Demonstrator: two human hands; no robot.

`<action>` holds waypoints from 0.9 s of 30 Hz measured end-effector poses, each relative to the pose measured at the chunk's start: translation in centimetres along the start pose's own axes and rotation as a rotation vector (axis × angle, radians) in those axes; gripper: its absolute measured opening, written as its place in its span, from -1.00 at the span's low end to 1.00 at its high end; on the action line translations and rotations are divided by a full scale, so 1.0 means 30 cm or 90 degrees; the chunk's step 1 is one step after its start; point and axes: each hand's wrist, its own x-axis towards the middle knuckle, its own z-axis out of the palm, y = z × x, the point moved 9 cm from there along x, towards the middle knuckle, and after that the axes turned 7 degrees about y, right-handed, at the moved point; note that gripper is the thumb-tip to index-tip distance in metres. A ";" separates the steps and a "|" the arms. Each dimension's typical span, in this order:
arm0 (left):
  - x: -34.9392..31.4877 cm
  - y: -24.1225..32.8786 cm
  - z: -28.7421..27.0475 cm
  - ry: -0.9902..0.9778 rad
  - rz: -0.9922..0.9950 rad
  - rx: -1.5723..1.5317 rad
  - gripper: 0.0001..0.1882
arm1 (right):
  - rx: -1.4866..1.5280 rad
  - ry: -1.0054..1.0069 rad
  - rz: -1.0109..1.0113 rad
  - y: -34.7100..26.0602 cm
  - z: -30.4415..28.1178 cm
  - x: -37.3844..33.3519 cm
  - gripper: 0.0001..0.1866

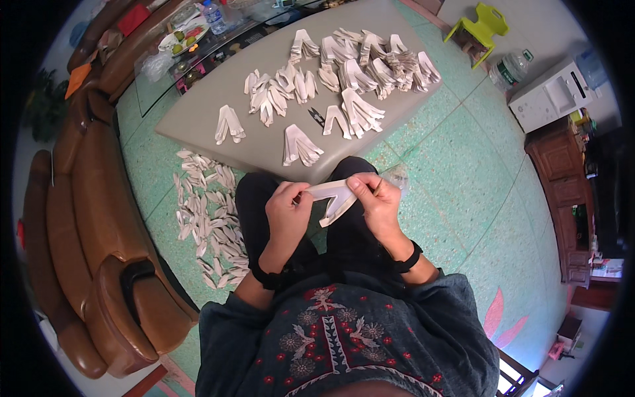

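Observation:
A cream-white V-shaped strip piece (340, 200), like folded fabric, is stretched between my hands above my lap. My left hand (288, 210) pinches the tip of one arm of the V. My right hand (378, 206) grips the joined end, thumb on top. The other arm of the V hangs free, pointing toward me. Beyond my knees, similar V-shaped pieces lie in bundles on a grey padded surface (198, 109); the closest are a fanned bundle (301, 147) and a stack (361, 114). Small black thread snips (317, 117) lie beside that stack.
Many loose pale strips (210, 221) cover the green floor left of my knees. A brown leather sofa (99, 225) runs along the left. At the back stand a glass table with a water bottle (213, 17), a green chair (479, 30) and a white water dispenser (552, 96).

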 end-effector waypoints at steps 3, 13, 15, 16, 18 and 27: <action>0.010 0.072 0.010 -0.050 0.153 0.093 -0.72 | -0.029 0.016 0.031 0.026 -0.015 0.005 -0.84; 0.031 0.141 -0.002 -0.132 0.120 -0.060 -0.86 | 0.042 -0.096 0.044 0.050 0.053 -0.013 -0.85; 0.029 0.143 -0.002 -0.141 0.127 -0.062 -0.87 | 0.045 -0.103 0.046 0.039 0.059 -0.015 -0.85; 0.028 0.147 0.000 -0.149 0.135 -0.065 -0.87 | 0.051 -0.102 0.042 0.032 0.060 -0.014 -0.85; 0.028 0.146 0.004 -0.149 0.141 -0.063 -0.87 | 0.058 -0.101 0.038 0.023 0.060 -0.015 -0.85; 0.020 0.163 0.009 -0.103 0.183 -0.017 -0.92 | -0.018 -0.095 0.041 0.065 0.052 -0.017 -0.83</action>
